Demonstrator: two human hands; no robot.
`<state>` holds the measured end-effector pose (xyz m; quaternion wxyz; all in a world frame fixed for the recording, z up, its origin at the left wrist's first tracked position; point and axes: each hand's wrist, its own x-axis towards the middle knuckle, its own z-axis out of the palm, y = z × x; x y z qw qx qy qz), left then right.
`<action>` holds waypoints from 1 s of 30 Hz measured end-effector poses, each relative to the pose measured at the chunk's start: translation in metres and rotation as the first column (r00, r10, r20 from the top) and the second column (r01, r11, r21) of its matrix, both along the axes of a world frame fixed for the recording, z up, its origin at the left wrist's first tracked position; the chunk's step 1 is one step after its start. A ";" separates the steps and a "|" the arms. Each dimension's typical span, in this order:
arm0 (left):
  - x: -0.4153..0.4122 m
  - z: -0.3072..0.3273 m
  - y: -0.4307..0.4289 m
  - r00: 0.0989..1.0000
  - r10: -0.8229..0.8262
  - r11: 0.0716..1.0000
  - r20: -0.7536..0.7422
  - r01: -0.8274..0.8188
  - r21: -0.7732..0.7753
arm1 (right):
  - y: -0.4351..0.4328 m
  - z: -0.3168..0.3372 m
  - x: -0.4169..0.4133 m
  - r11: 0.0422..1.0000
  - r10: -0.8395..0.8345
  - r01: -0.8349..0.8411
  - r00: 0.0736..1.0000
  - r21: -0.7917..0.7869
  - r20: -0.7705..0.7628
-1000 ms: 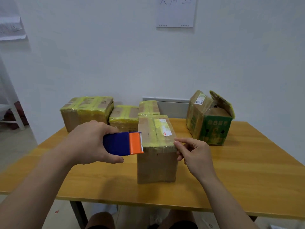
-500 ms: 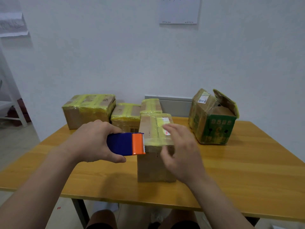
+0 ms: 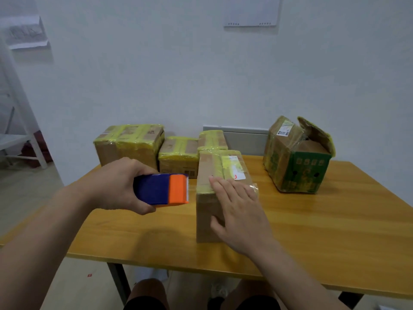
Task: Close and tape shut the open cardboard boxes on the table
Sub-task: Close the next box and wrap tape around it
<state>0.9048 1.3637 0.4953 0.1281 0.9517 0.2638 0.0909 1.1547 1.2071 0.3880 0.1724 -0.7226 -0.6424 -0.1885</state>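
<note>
A tall brown cardboard box (image 3: 206,211) with yellow tape across its closed top stands in the middle of the wooden table (image 3: 312,220). My right hand (image 3: 239,211) lies flat over its near top edge, fingers straight, pressing the tape down. My left hand (image 3: 116,184) grips a blue and orange tape dispenser (image 3: 162,190) just left of the box, held above the table. A green-printed box (image 3: 297,166) at the back right lies on its side with its flaps open.
Three taped boxes stand along the back: a large one (image 3: 128,145) at the left, a smaller one (image 3: 177,156) and a narrow one (image 3: 212,139) behind the middle box. A white wall rises behind the table. A white frame (image 3: 24,139) stands at the far left.
My right hand left the box's right corner and moved onto its top, flattening over the tape. The dispenser drew a little away from the box to the left.
</note>
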 end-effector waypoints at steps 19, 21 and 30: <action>0.045 0.010 -0.037 0.918 0.322 0.867 -0.230 -0.189 0.460 | 0.004 0.007 -0.015 0.998 -0.061 0.061 0.998 -0.035 -0.007; 0.056 0.013 -0.044 0.887 0.388 0.833 -0.250 -0.222 0.506 | 0.005 0.007 -0.016 0.997 -0.069 0.069 0.998 -0.034 -0.014; 0.068 0.002 -0.039 0.804 0.548 0.695 -0.231 -0.284 0.660 | 0.009 0.011 -0.019 0.997 -0.076 0.076 0.997 0.005 -0.025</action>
